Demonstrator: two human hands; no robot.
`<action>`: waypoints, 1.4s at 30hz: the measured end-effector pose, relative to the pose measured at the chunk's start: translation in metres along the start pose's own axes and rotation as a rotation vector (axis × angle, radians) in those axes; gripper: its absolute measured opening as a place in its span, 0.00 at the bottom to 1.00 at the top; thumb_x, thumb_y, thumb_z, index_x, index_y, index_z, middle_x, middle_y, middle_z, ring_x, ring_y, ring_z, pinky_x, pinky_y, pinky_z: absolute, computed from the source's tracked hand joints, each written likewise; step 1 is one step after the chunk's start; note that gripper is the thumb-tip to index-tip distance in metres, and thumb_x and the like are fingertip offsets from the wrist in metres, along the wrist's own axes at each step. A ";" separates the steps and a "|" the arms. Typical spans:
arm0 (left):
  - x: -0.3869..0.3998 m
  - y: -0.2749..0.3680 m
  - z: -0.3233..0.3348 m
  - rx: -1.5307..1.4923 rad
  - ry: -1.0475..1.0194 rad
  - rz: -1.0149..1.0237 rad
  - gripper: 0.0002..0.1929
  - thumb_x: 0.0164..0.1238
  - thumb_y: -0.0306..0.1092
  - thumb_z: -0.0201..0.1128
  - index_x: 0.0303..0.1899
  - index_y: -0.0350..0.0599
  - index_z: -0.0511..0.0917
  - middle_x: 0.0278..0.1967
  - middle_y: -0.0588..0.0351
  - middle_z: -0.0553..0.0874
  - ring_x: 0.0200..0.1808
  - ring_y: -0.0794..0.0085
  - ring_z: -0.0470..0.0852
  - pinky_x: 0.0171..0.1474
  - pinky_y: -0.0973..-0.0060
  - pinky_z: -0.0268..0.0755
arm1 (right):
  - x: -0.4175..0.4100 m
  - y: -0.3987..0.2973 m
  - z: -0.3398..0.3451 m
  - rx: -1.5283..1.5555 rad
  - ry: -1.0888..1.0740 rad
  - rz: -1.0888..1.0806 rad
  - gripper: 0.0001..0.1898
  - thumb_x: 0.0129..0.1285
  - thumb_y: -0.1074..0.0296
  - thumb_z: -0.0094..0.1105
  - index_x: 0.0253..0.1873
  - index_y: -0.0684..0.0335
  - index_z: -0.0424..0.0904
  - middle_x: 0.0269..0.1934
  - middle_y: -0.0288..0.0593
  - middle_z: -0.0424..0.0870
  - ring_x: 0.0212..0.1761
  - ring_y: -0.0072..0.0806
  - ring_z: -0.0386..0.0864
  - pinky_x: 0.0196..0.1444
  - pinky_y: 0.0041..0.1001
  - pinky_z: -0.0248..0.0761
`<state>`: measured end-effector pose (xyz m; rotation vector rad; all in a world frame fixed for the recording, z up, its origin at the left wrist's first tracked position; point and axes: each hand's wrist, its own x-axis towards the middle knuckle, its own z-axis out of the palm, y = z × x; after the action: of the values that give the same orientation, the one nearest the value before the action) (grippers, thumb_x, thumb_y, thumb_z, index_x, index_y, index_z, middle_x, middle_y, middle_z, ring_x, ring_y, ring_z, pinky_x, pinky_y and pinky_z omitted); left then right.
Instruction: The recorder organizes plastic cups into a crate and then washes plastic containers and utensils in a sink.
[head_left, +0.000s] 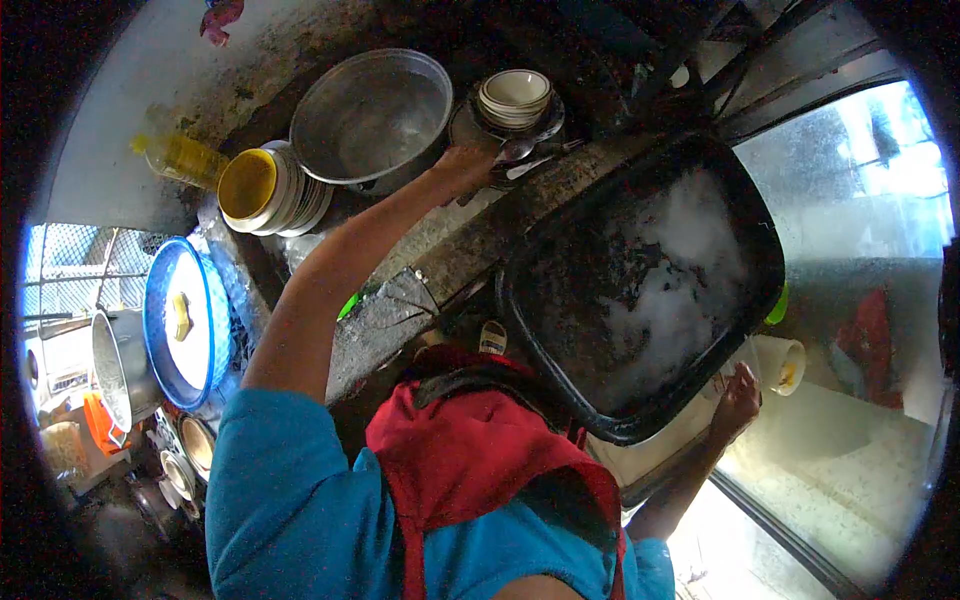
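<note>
My left hand (474, 159) reaches across a concrete ledge, at the near side of a dark plate (551, 124) that carries a stack of white bowls (514, 96). A metal spoon (516, 150) and other cutlery lie right by its fingers, which are too dark to show a grip. Out to the right, my right hand (739, 401) is bent beside the outer rim of a large black tub (536, 360) with foamy water (660, 300). A pale cup-like container (780, 365) stands just past that hand; whether the fingers hold anything is unclear.
A wide metal basin (375, 116) rests behind my left forearm. Left of it are stacked plates with a yellow bowl (247, 184) and a yellow bottle (184, 159). A blue basin (187, 322) and a metal pot (124, 367) are farther left. A glass pane (847, 300) borders the right.
</note>
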<state>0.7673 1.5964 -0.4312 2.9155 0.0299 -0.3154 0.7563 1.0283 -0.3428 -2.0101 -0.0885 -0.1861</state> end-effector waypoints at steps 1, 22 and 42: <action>-0.009 -0.004 -0.002 0.005 0.041 -0.038 0.19 0.59 0.35 0.55 0.52 0.39 0.72 0.47 0.45 0.77 0.43 0.56 0.79 0.43 0.61 0.74 | 0.005 -0.014 0.015 0.003 0.000 -0.004 0.13 0.58 0.81 0.54 0.49 0.68 0.77 0.45 0.48 0.79 0.47 0.33 0.78 0.46 0.30 0.76; -0.007 -0.007 -0.001 -0.150 -0.009 -0.086 0.59 0.45 0.64 0.66 0.68 0.38 0.38 0.69 0.37 0.46 0.70 0.54 0.47 0.71 0.65 0.40 | 0.194 -0.090 0.444 -1.004 -1.135 -0.448 0.26 0.46 0.65 0.69 0.52 0.67 0.75 0.52 0.53 0.75 0.55 0.45 0.73 0.55 0.37 0.69; -0.033 0.005 -0.018 -0.012 0.012 -0.272 0.14 0.50 0.37 0.61 0.38 0.40 0.80 0.40 0.44 0.83 0.41 0.52 0.83 0.43 0.59 0.76 | 0.199 -0.100 0.389 -0.141 -1.129 -0.534 0.09 0.50 0.72 0.67 0.38 0.61 0.82 0.32 0.40 0.84 0.37 0.26 0.81 0.44 0.27 0.72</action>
<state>0.7395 1.5955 -0.4062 2.9002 0.4315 -0.3383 0.9739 1.4181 -0.3843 -1.9530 -1.3461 0.6442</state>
